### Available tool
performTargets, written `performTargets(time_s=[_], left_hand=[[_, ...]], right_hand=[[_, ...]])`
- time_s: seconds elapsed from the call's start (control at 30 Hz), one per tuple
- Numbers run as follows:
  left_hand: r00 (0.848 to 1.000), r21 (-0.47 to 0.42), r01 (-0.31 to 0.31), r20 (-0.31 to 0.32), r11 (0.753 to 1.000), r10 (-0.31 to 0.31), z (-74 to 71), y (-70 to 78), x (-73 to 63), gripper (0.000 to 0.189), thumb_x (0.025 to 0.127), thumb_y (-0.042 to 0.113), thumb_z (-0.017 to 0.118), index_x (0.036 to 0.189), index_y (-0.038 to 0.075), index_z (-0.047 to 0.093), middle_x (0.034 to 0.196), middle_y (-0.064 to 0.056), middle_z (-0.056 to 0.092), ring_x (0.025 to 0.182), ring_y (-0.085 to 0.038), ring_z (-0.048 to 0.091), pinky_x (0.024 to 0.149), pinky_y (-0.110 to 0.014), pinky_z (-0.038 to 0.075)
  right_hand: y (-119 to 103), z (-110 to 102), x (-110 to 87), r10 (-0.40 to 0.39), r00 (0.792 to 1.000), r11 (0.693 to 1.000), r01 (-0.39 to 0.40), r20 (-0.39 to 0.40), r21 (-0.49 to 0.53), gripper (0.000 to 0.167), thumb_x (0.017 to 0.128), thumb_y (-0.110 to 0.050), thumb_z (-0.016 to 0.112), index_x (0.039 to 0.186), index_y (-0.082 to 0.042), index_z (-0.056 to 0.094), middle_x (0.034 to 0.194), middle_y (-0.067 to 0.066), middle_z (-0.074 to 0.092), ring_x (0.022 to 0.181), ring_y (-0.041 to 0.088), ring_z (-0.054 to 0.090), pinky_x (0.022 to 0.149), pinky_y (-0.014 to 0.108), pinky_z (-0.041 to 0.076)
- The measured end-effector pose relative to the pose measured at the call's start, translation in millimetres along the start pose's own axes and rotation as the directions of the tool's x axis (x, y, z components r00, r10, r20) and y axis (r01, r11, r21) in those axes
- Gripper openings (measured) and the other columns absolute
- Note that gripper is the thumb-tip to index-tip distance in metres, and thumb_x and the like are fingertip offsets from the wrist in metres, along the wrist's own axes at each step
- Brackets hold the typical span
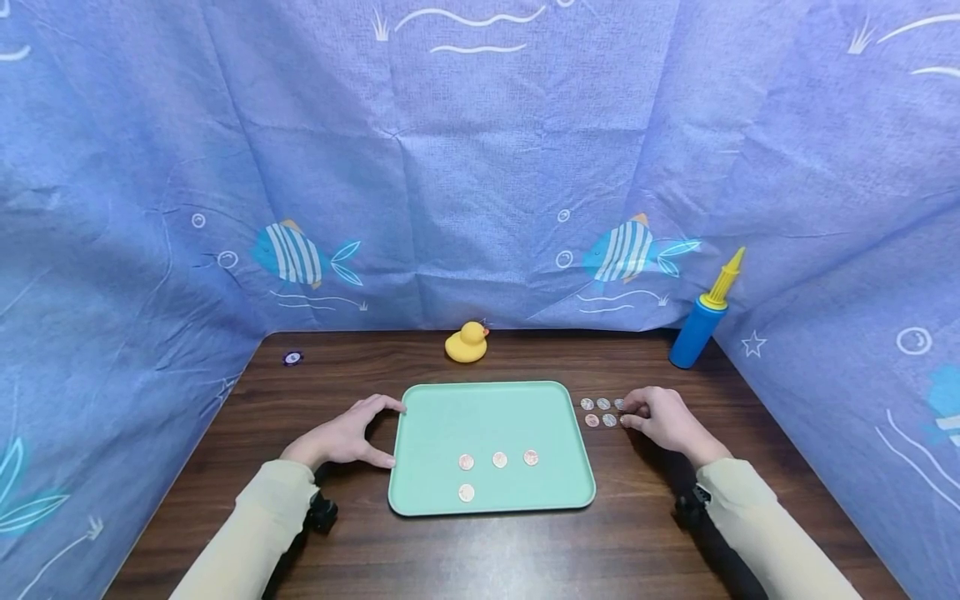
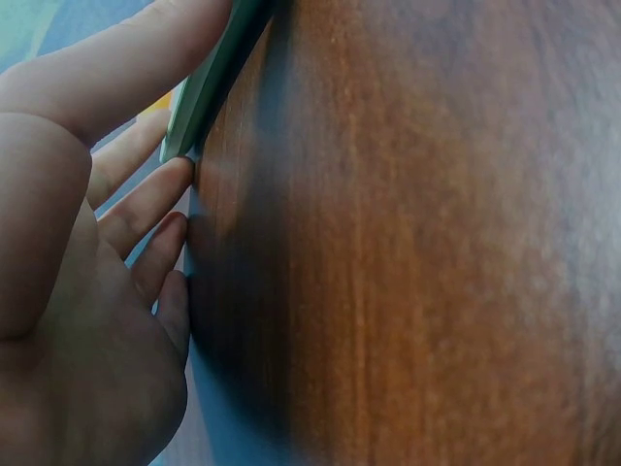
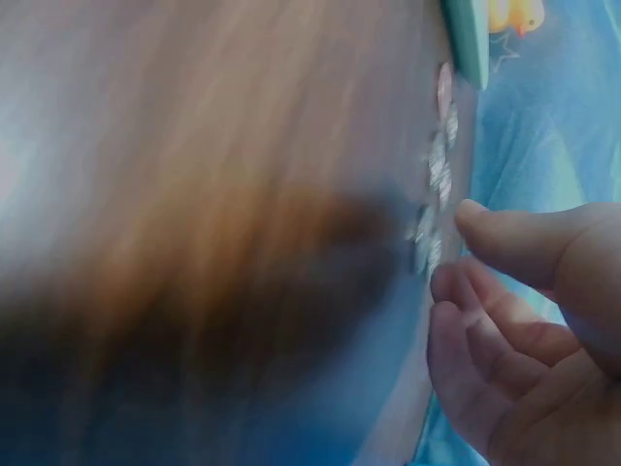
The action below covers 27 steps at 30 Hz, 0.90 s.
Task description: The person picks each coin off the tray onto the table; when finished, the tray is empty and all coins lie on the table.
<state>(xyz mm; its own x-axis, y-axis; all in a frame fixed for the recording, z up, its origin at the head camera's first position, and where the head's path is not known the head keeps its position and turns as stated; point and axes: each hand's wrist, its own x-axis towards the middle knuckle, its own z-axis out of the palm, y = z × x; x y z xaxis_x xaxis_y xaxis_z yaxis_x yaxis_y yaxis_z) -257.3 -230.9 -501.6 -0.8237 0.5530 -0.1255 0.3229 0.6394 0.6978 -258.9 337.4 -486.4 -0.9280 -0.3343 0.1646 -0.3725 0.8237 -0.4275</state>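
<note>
A mint-green tray (image 1: pixel 517 417) lies mid-table, bearing several small round coins (image 1: pixel 499 459) in its lower half: three in a row, another below the leftmost. My left hand (image 1: pixel 348 433) is at the tray's left side, thumb and fingers spread apart; in the left wrist view its fingertips are at the tray's edge (image 2: pixel 184 131). Right of the tray lie more loose coins (image 1: pixel 603 404) in two short rows. Over their right end is my right hand (image 1: pixel 663 421), fingers bent, thumb apart from them. The right wrist view shows nothing between them, with the coins (image 3: pixel 439 160) just beyond.
Behind the tray sits a yellow rubber duck (image 1: pixel 467 342). A dark round chip (image 1: pixel 292 358) lies at the far left, and a blue and yellow hand pump (image 1: pixel 699 329) stands at the far right. Blue fish-patterned cloth (image 1: pixel 480 167) hangs around the dark wooden table (image 1: pixel 510 554).
</note>
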Motion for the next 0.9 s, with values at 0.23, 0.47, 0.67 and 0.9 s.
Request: performTargets(time_s=[0.23, 0.47, 0.67, 0.9], left_hand=[[1.000, 0.001, -0.005, -0.001, 1.000, 0.005, -0.6, -0.5, -0.1, 0.083, 0.080, 0.045, 0.092, 0.147, 0.017, 0.051, 0.155, -0.010, 0.045, 0.151, -0.037, 0.031, 0.119, -0.064, 0.029], [1.000, -0.004, 0.001, 0.004, 1.000, -0.001, 0.8, -0.2, 0.4, 0.083, 0.081, 0.045, 0.092, 0.147, 0.018, 0.051, 0.156, -0.010, 0.044, 0.151, -0.037, 0.031, 0.118, -0.064, 0.029], [1.000, -0.012, -0.007, -0.001, 1.000, 0.007, 0.8, 0.6, -0.3, 0.082, 0.080, 0.045, 0.092, 0.146, 0.018, 0.051, 0.155, -0.010, 0.045, 0.150, -0.037, 0.032, 0.118, -0.064, 0.029], [1.000, -0.009, -0.011, -0.002, 1.000, 0.011, 0.6, 1.0, -1.0, 0.083, 0.080, 0.045, 0.092, 0.147, 0.018, 0.051, 0.156, -0.010, 0.044, 0.151, -0.038, 0.031, 0.118, -0.064, 0.029]], right_hand=[[-31.1, 8.9, 12.3, -0.109, 0.994, 0.991, 0.108, 0.011, 0.074, 0.013, 0.090, -0.008, 0.083, 0.102, -0.008, 0.079, 0.096, 0.001, 0.075, 0.085, 0.015, 0.068, 0.074, 0.035, 0.058], [-71.8, 26.7, 18.4, -0.230, 0.970, 0.968, 0.219, 0.079, 0.125, 0.017, 0.091, -0.007, 0.083, 0.107, -0.006, 0.078, 0.099, 0.002, 0.073, 0.087, 0.015, 0.068, 0.076, 0.033, 0.058], [-99.2, 39.1, 22.7, -0.330, 0.938, 0.939, 0.314, 0.109, 0.142, 0.022, 0.086, -0.007, 0.086, 0.106, -0.005, 0.078, 0.102, 0.004, 0.077, 0.089, 0.017, 0.070, 0.080, 0.034, 0.059], [-116.5, 53.2, 21.0, -0.390, 0.902, 0.916, 0.360, 0.185, 0.177, 0.020, 0.088, -0.013, 0.087, 0.104, -0.007, 0.078, 0.099, 0.002, 0.075, 0.084, 0.015, 0.069, 0.077, 0.031, 0.057]])
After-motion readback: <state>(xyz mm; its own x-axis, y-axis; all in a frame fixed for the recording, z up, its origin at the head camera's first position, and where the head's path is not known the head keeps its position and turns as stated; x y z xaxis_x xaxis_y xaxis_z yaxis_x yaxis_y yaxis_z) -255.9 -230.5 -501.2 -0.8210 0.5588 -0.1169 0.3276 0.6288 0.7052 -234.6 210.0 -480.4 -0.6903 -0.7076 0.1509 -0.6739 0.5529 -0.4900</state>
